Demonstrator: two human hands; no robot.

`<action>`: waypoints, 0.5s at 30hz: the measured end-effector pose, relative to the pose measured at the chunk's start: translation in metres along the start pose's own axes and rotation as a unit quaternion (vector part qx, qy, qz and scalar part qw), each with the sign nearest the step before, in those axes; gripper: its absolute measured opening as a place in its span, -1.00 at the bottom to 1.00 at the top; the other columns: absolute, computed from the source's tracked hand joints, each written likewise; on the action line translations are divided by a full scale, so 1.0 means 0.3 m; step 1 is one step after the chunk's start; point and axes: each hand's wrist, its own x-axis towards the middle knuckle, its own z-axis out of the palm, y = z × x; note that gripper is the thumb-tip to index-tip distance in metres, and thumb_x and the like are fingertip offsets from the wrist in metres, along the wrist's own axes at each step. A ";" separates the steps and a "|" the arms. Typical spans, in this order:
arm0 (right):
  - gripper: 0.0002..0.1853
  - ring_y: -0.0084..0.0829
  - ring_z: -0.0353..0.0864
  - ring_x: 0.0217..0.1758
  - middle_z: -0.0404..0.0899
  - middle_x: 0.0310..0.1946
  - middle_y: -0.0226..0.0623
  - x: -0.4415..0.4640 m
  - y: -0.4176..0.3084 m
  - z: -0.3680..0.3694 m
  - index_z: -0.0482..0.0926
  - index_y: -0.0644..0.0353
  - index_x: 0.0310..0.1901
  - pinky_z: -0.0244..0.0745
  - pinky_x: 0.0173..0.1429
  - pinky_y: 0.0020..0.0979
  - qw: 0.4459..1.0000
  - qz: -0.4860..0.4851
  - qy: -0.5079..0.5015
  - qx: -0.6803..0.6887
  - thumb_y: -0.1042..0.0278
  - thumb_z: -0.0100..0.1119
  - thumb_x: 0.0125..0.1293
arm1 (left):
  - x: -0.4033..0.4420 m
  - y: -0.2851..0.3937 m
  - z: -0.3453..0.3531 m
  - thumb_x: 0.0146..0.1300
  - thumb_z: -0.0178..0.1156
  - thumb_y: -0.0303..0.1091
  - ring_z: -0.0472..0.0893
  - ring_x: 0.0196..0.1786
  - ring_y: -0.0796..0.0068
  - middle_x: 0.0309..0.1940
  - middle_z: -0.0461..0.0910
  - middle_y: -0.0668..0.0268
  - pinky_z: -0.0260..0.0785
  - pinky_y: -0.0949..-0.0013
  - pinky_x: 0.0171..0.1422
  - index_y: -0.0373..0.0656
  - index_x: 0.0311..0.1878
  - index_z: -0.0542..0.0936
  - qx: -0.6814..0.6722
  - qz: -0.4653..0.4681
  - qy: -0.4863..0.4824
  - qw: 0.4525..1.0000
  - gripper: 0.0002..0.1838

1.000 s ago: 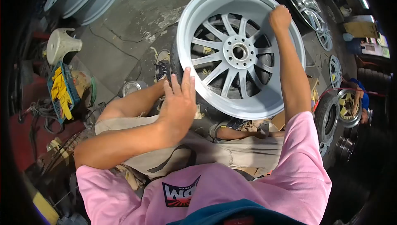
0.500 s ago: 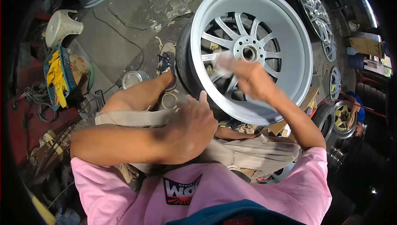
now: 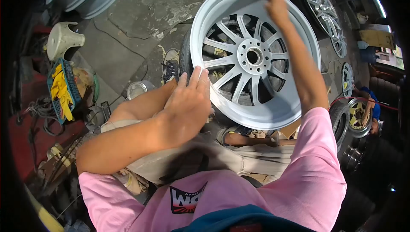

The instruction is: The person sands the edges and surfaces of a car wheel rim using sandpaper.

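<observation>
A large grey alloy wheel rim (image 3: 252, 121) with many spokes stands tilted in front of me, its open barrel facing up. My left hand (image 3: 188, 104) lies with fingers stretched out at the rim's near left edge, the fingertips touching or very close to it. At the far upper edge of the rim is my right hand (image 3: 276, 6), blurred by motion, its fingers bent together. Something whitish shows at its fingertips, too smeared to name. A black tyre (image 3: 186, 57) lies under the rim.
At left are a white plastic stool (image 3: 64, 40), a teal basket (image 3: 70, 89) with yellow gloves (image 3: 60, 91), and a can (image 3: 139, 90). More rims (image 3: 322, 8) lean at the right. A person in blue (image 3: 375, 106) works by a gold-centred wheel (image 3: 356, 116).
My right hand has swept from the near spokes up to the rim's far edge. My left hand has turned and its fingers have straightened towards the rim. The rim appears slightly shifted left.
</observation>
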 end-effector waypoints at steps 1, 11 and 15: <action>-0.29 0.03 0.59 0.37 0.54 0.37 0.03 -0.078 0.131 -0.060 0.53 0.10 0.40 0.43 0.48 -0.14 0.997 0.007 0.018 -0.081 0.60 0.14 0.12 | -0.011 -0.021 -0.010 0.48 0.19 -0.15 0.18 0.63 -0.20 0.53 0.23 -0.28 0.10 -0.13 0.66 -0.61 0.44 0.32 -0.008 0.021 -0.003 1.000 -0.28; -0.74 0.01 0.78 -0.08 0.76 -0.20 0.03 -0.824 -0.251 -0.728 0.74 0.33 -0.16 0.67 0.11 0.00 0.830 0.156 -0.483 -0.233 0.45 0.05 0.31 | 0.050 -0.100 -0.005 0.50 0.19 -0.07 -0.03 0.72 -0.08 0.68 -0.02 -0.14 -0.04 -0.03 0.74 -0.51 0.58 0.14 0.027 0.010 -0.065 0.997 -0.16; -0.91 0.07 0.68 -0.39 0.60 -0.53 0.09 -0.862 -0.592 -0.442 0.73 0.25 -0.36 0.56 -0.19 -0.01 0.856 0.058 -0.501 0.113 0.46 0.28 0.15 | 0.065 -0.131 -0.009 0.50 0.17 -0.01 -0.01 0.72 -0.08 0.67 0.00 -0.14 0.00 -0.04 0.73 -0.48 0.58 0.16 0.072 -0.041 -0.064 0.994 -0.15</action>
